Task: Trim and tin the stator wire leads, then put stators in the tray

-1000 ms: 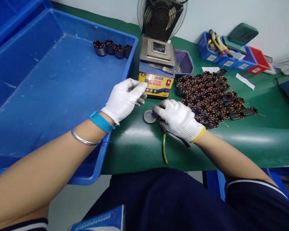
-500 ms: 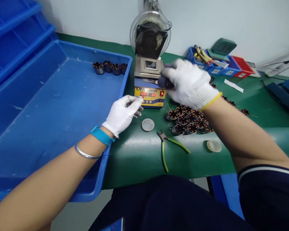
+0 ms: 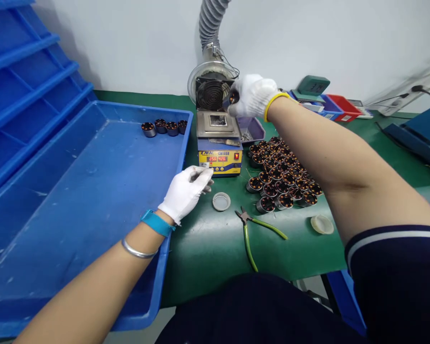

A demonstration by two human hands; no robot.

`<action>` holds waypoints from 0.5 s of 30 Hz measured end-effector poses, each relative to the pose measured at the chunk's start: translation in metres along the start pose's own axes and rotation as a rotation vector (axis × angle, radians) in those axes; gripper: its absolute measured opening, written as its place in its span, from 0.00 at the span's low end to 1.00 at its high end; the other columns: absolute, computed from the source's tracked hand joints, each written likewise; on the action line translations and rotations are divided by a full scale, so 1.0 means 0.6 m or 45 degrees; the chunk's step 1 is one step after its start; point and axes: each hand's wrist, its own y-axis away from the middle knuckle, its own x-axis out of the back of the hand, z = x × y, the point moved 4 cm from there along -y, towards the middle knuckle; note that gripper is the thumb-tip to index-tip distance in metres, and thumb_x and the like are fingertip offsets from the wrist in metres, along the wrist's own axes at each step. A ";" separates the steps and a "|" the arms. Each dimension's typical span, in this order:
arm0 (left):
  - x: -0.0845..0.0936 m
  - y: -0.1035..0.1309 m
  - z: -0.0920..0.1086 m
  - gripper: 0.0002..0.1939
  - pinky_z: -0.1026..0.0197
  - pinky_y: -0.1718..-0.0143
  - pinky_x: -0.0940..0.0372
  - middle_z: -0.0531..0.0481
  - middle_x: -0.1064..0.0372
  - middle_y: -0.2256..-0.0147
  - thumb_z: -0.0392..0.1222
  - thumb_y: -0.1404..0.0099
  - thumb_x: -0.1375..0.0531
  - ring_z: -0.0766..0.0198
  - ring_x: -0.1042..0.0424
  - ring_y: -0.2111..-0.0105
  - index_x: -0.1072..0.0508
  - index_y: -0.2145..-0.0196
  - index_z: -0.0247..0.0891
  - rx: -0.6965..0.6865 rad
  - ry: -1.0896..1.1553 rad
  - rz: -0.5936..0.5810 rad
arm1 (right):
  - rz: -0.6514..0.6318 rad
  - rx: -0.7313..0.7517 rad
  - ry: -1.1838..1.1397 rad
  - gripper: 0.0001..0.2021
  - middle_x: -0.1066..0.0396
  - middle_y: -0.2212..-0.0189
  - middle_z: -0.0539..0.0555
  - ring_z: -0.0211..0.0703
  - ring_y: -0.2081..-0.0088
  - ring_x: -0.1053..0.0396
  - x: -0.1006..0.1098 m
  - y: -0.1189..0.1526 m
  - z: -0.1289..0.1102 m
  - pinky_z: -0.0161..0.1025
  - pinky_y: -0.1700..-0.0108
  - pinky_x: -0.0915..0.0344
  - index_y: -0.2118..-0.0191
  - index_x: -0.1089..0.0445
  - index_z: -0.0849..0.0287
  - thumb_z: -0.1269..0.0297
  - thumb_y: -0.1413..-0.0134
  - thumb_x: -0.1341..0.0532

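Observation:
My right hand [image 3: 252, 97], in a white glove, is raised above the back right of the solder pot [image 3: 218, 122]. Its fingers are closed on a motor stator [image 3: 232, 97], a dark cylinder with copper winding ends, tipped on its side. My left hand [image 3: 188, 191], also gloved, is held low before the pot's yellow display panel [image 3: 220, 162]. Its thumb and fingers are pinched together, and whatever may be between them is too small to make out. Many similar stators [image 3: 283, 172] stand in a cluster right of the pot, partly behind my right forearm.
A large blue tray [image 3: 93, 191] with several stators [image 3: 160, 126] in its far corner lies on the left. Green-handled cutters [image 3: 249, 229] and a small round dish [image 3: 221, 201] lie in front; a pale cup [image 3: 322, 224] stands right. Behind the pot are a fan [image 3: 212, 94] and duct [image 3: 211, 24].
My right hand has lifted the stator up and away from the front of the solder pot. My left hand keeps its pinch near the panel. The view has tilted upward.

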 end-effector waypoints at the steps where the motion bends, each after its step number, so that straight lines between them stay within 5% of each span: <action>1: -0.001 0.000 0.001 0.27 0.59 0.68 0.32 0.48 0.25 0.71 0.62 0.48 0.29 0.64 0.27 0.74 0.26 0.66 0.35 0.004 -0.004 -0.004 | 0.006 -0.048 -0.069 0.23 0.23 0.57 0.57 0.52 0.49 0.24 0.007 0.000 0.003 0.39 0.52 0.31 0.58 0.23 0.67 0.48 0.44 0.37; 6: -0.001 -0.003 -0.004 0.27 0.58 0.67 0.31 0.47 0.25 0.70 0.64 0.48 0.30 0.62 0.27 0.72 0.26 0.67 0.35 0.000 -0.032 -0.042 | -0.006 -0.190 -0.415 0.18 0.22 0.63 0.58 0.44 0.60 0.24 -0.006 -0.013 -0.006 0.35 0.60 0.30 0.61 0.23 0.63 0.51 0.45 0.36; 10: -0.001 -0.005 -0.015 0.27 0.56 0.64 0.30 0.47 0.25 0.69 0.65 0.45 0.31 0.60 0.26 0.70 0.25 0.66 0.36 -0.048 -0.095 -0.095 | -0.006 -0.191 -0.472 0.13 0.23 0.67 0.55 0.49 0.58 0.24 -0.034 -0.032 -0.017 0.39 0.57 0.28 0.64 0.23 0.58 0.53 0.48 0.33; 15: -0.001 -0.007 -0.021 0.27 0.56 0.63 0.31 0.46 0.24 0.68 0.66 0.44 0.31 0.60 0.26 0.69 0.24 0.64 0.36 -0.054 -0.146 -0.117 | 0.071 -0.289 -0.741 0.17 0.27 0.70 0.56 0.47 0.60 0.25 -0.015 -0.005 -0.001 0.41 0.56 0.29 0.66 0.26 0.64 0.51 0.44 0.33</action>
